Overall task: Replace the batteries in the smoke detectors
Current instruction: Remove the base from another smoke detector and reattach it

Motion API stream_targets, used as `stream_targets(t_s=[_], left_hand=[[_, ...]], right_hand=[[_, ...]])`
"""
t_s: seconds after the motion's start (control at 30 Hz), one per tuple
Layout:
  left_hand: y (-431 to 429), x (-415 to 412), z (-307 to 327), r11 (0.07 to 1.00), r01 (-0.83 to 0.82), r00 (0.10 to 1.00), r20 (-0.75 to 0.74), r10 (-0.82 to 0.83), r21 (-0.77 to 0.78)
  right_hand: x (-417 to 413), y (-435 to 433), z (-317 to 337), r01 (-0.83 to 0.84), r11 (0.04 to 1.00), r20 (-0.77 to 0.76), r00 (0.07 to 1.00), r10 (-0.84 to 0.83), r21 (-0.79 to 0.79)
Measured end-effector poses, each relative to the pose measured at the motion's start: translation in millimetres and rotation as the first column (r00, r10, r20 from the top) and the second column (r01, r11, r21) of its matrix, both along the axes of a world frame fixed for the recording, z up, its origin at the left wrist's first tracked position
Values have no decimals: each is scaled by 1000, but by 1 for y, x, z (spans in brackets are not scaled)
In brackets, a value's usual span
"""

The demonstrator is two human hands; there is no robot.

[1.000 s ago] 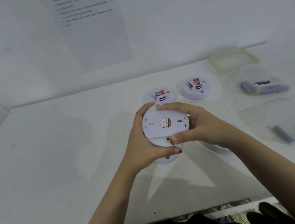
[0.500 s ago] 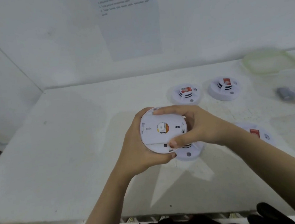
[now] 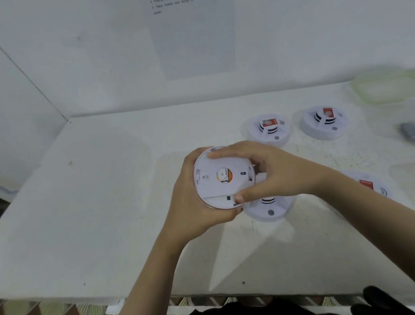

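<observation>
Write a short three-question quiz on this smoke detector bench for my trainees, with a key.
1. True or false: the held smoke detector has its flat back facing the camera.
2. How many other detectors lie on the table? A two, B four, C seven.
3. Fill the gap: the held smoke detector is gripped by ___ hands.
Key: 1 true. 2 B. 3 both, the left hand and the right hand.

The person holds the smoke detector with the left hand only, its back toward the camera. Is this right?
No: in the head view both the left hand and the right hand grip the smoke detector. Its back is toward the camera.
</observation>
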State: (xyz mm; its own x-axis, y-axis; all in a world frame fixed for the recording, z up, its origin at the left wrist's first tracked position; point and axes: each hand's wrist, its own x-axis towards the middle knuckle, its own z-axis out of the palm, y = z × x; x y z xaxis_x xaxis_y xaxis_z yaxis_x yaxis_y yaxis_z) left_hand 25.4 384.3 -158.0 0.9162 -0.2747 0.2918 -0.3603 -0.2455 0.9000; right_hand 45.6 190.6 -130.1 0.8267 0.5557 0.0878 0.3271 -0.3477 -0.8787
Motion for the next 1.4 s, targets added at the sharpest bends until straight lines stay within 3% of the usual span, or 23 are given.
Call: stream_targets(t_s=[0.17,0.57,0.9,1.03,1.23,1.4], left_hand=[[15,7,-21,999,-45,999,-27,45,-4],[17,41,-45,994,-100,989,-104,105,50],[10,74,-51,986,-102,989,-90,115,133],[6,88,-53,979,-82,991,-86,99,187],[6,99,-51,982,-80,989,-113,100,169],[6,106,-51,980,-79,987,-126,103,180]], right_hand=[[15,13,-8,-26,986,133,990,47,-162],[60,26,-27,-41,967,-46,999,30,-252],[88,23,-30,16,921,33,999,-3,-389],[94,22,-31,19,928,41,999,-4,-371],[103,22,-39,-2,980,-159,987,-30,-197],[111,25,-42,17,993,-189,981,-39,-113]])
